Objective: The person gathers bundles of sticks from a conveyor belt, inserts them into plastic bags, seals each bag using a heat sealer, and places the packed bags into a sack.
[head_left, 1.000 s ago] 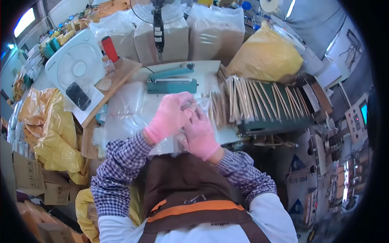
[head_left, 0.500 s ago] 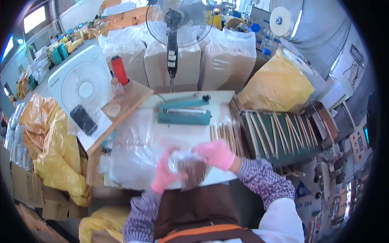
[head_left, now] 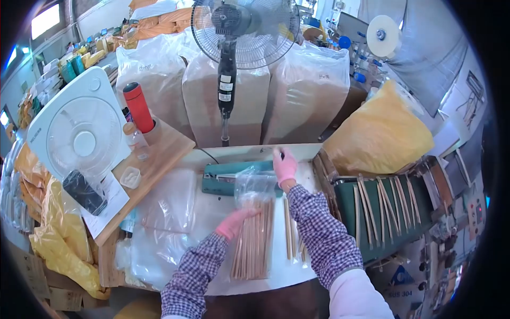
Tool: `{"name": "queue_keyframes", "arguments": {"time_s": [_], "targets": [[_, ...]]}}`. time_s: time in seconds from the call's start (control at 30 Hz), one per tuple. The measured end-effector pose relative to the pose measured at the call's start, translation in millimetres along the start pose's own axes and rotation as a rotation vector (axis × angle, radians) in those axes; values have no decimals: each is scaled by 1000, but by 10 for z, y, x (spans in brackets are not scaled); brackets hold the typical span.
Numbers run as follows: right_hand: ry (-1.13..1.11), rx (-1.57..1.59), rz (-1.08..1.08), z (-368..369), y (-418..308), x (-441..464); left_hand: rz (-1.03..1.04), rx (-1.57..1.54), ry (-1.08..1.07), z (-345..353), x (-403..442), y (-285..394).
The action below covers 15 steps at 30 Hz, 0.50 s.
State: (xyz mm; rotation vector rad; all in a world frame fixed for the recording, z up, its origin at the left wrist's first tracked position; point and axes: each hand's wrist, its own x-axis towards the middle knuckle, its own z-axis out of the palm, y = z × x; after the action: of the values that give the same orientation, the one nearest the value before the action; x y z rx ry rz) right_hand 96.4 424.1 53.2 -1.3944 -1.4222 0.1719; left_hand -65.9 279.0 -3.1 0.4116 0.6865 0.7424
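Note:
A clear plastic bag (head_left: 253, 183) filled with thin wooden sticks (head_left: 252, 244) lies slanted over the front of the table. My left hand (head_left: 237, 221), in a pink glove, is closed on the left side of this bag near the tops of the sticks. The bag's upper end reaches across a teal heat sealer (head_left: 217, 183). At the sealer's right end, my right hand (head_left: 286, 167), also pink-gloved, grips the black knob of its lever arm. More loose sticks (head_left: 290, 234) lie on the table beneath my right forearm.
Flat clear bags (head_left: 164, 212) are stacked on the left. A wooden shelf (head_left: 164, 143) holds a red flask (head_left: 139, 108), a bottle (head_left: 136, 141) and a phone (head_left: 85, 192). A green conveyor (head_left: 348, 212) carrying sticks stands right, a fan (head_left: 227, 64) behind.
The bag of sticks has moved forward, its upper end now over the sealer. My right hand has left the bag and taken hold of the sealer's knob. The view has shifted.

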Motion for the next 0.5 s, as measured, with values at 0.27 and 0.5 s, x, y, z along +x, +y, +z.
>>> {"name": "queue_keyframes", "arguments": {"time_s": [0.27,0.5], "targets": [[-229,348,-167,-73,-443,184,36,-205,-85,-23,704,523],[-323,140,210,43,497,-215,-33,-6,109,-357,410,112]]}}
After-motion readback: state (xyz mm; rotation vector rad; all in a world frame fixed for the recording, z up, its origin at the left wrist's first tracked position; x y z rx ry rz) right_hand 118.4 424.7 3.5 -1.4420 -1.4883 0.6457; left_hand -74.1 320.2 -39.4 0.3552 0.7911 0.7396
